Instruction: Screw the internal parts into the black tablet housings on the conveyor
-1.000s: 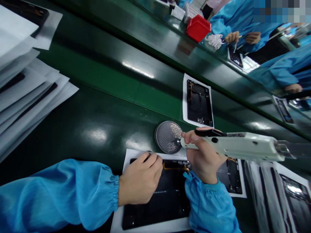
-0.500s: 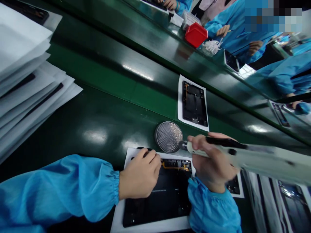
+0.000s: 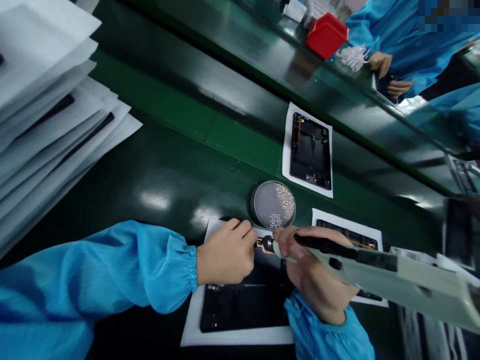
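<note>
My right hand (image 3: 318,270) is wrapped round a pale green powered screwdriver (image 3: 408,280), whose metal tip points left at the upper part of a black tablet housing (image 3: 243,310). The housing lies on a white sheet (image 3: 191,325). Over its upper left edge, my left hand (image 3: 228,252) is closed with its fingertips beside the driver's tip; what they hold, if anything, is hidden. Just beyond both hands stands a round dish (image 3: 273,204) with a perforated plate and small shiny screws on its right side.
Stacked white sheets (image 3: 56,115) with dark parts between them rise at the left. Another housing (image 3: 311,152) lies beyond the dish, and one more (image 3: 345,232) lies behind the driver. Across the bench are a red bin (image 3: 327,36), white strips (image 3: 353,57) and another person's hands (image 3: 399,89).
The driver's tip has moved from the dish's edge down to the housing, close to my left fingertips. The view has shifted, showing more of the housing at the right.
</note>
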